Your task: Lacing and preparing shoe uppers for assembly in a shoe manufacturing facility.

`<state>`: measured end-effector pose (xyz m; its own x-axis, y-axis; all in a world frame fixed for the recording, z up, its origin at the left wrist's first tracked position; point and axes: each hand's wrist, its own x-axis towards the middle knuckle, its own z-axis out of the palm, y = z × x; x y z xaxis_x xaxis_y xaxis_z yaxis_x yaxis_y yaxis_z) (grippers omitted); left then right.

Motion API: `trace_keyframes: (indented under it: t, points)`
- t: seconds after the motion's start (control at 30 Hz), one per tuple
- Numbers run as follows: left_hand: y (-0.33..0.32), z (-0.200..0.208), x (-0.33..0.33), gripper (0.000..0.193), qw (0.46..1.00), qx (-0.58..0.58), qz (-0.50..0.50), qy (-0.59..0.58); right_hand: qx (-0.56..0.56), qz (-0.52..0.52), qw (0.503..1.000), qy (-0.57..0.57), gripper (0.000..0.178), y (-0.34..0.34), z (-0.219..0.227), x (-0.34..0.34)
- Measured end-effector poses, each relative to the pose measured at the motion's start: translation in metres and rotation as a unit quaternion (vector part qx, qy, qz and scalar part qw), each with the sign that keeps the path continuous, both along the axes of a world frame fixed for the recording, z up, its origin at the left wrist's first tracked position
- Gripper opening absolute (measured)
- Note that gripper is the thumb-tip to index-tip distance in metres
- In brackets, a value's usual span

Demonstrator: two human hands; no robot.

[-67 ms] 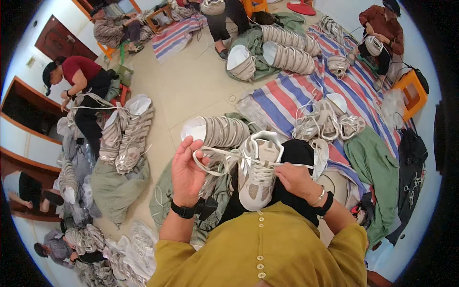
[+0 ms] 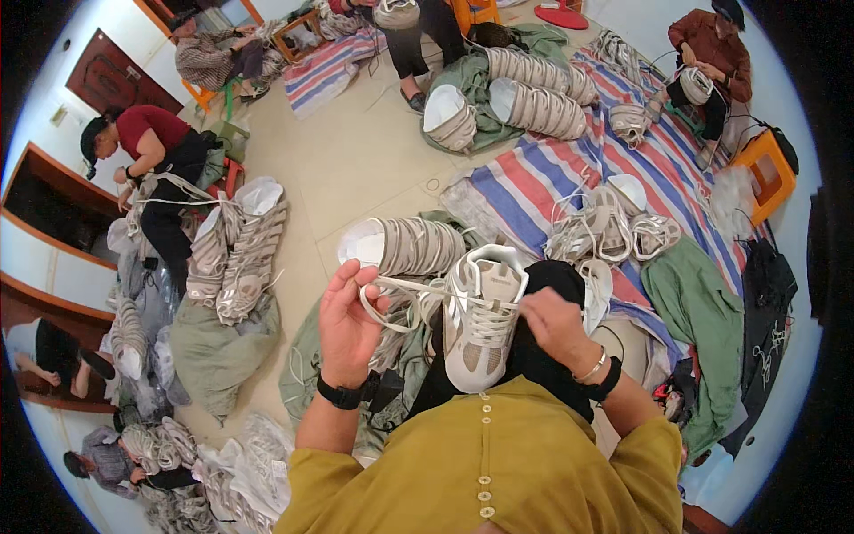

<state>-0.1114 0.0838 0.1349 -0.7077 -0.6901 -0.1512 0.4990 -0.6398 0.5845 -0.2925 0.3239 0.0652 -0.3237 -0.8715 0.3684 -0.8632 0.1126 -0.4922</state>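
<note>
somewhat blurred right hand (image 2: pixel 551 324) | left hand (image 2: pixel 347 313) holding lace (image 2: pixel 409 284) | shoe (image 2: pixel 479 345) underside hidden

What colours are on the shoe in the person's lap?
The shoe is beige and white, seen best in the head view.

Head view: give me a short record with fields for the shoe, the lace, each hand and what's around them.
Shoe: on the lap, toe toward the wearer
Lace: threaded in the shoe, drawn out to the left in a loop
Left hand: raised left of the shoe, holding the lace
Right hand: at the shoe's right side, fingers blurred; grip unclear
Beyond the left hand: shoe row
Ahead, right: striped sheet, partly under more shoes
Far right: green cloth
</note>
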Motion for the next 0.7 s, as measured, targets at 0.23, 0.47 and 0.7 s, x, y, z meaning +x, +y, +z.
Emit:
trace_keyframes:
  t: [0.23, 0.47, 0.7]
  points:
    - [-0.03, 0.003, 0.007, 0.024, 0.998, -0.057, -0.019, 0.029, 0.073, -0.071, 0.991, -0.087, 0.013, 0.0, 0.005, -0.004]
    - [-0.123, -0.051, 0.054, 0.037, 0.99, -0.042, 0.137, 0.017, 0.104, -0.149, 0.874, -0.45, 0.011, 0.058, 0.006, -0.024]
    - [-0.12, -0.058, 0.068, 0.04, 0.972, 0.012, 0.192, -0.133, 0.151, -0.269, 0.819, -0.484, 0.018, 0.121, -0.037, -0.04]
